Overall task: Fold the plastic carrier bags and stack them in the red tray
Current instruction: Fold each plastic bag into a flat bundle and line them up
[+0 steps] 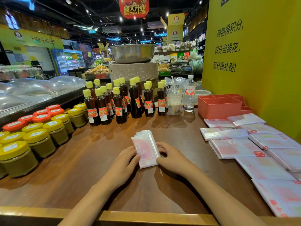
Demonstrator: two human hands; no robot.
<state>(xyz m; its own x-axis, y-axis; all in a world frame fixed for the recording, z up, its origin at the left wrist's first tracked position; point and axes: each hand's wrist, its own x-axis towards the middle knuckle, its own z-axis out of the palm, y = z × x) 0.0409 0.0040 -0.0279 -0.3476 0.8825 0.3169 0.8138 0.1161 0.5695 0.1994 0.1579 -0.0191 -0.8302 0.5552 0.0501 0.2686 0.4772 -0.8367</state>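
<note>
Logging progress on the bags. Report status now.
Left hand and right hand grip the folded carrier bag by its sides. Red tray shows no bags. Nothing blocks the way there.

Folded plastic bag (145, 148) on wooden counter (81, 168), left hand (124, 165) and right hand (171, 158) at its edges.

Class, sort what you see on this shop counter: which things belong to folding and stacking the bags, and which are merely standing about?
Belong to the job:
folded bag, held by left hand and right hand
unfolded bags
red tray

Standing about:
sesame oil bottles
yellow-lidded jars
red-lidded jars
water bottle
iced drink cup
</note>
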